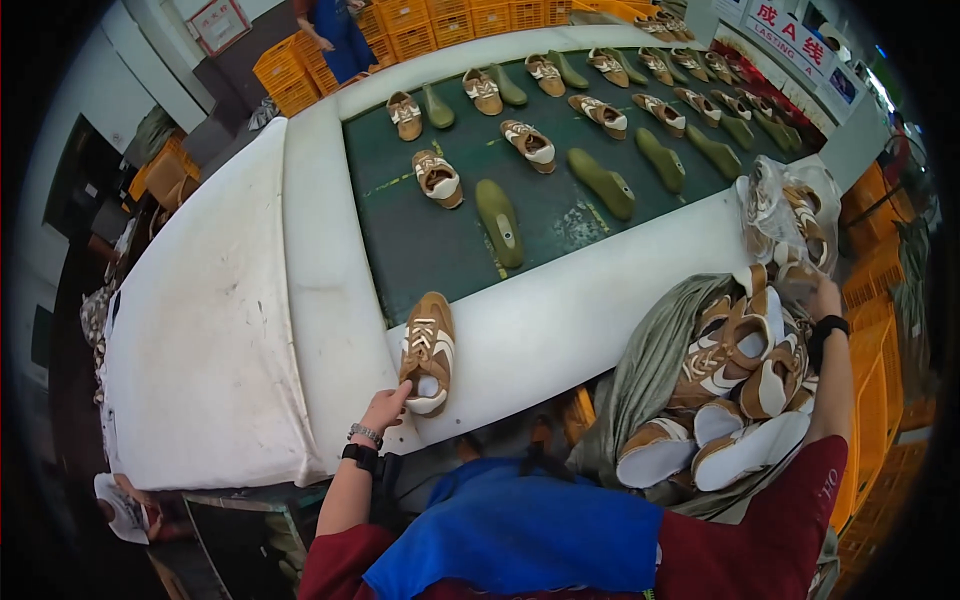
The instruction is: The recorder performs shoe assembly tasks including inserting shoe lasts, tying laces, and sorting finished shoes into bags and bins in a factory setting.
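A brown sneaker upper (428,345) with white stripes and laces sits on the white table border, its toe pointing away from me. My left hand (388,405) pinches it at the heel opening. On my right, my right hand (824,298) reaches over a heap of similar sneaker uppers (745,375), beside a clear plastic bag (768,215) with more of them inside. Its fingers look curled; what they grip is hidden. The heap lies in a grey-green cloth sack (640,400), several white undersides showing.
Brown uppers and green shoe lasts (499,222) stand in rows on a dark green belt (400,255) ahead. Orange crates (410,32) are stacked behind the belt and at my right. A person in blue (338,40) stands at the far side. White cloth covers the left table (200,330).
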Motion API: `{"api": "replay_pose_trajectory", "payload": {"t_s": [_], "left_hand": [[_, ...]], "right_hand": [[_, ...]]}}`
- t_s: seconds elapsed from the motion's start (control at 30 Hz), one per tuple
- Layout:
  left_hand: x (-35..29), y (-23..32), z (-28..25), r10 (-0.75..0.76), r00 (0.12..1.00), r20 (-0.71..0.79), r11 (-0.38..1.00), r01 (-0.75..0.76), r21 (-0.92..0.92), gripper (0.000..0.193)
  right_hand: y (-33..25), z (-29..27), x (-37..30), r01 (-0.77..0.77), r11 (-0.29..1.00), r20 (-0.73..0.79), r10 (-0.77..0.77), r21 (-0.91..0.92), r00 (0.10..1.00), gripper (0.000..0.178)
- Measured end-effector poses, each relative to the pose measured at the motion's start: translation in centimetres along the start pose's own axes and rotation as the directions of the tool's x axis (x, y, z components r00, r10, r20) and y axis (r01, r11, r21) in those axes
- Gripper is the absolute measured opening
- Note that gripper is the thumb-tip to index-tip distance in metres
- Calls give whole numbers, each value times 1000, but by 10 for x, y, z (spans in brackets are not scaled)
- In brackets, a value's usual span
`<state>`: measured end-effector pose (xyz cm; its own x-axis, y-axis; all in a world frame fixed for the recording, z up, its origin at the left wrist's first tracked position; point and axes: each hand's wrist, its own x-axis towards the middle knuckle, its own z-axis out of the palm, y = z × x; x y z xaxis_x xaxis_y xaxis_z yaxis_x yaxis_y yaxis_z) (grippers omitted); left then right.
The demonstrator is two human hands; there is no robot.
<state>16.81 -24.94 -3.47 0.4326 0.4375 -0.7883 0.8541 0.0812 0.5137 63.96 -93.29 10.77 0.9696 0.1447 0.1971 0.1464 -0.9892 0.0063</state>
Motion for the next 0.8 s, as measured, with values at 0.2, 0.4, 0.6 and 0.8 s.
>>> {"api": "replay_pose_trajectory", "payload": {"t_s": [0.2, 0.4, 0.6, 0.8], "left_hand": [[35, 6, -4, 434, 894, 111, 853, -448, 268, 50], [15, 31, 18, 378, 844, 380, 850, -479, 218, 37], [21, 34, 17, 393, 826, 404, 792, -527, 308, 42], [18, 32, 12, 429, 778, 459, 713, -604, 358, 44]], "right_hand": [[-89, -152, -57, 23, 849, -254, 132, 528, 958, 45], [-282, -188, -128, 80, 781, -190, 50, 619, 981, 48], [-434, -100, -135, 164, 937, 374, -278, 308, 885, 46], [-495, 63, -151, -64, 643, 328, -300, 763, 896, 63]]}}
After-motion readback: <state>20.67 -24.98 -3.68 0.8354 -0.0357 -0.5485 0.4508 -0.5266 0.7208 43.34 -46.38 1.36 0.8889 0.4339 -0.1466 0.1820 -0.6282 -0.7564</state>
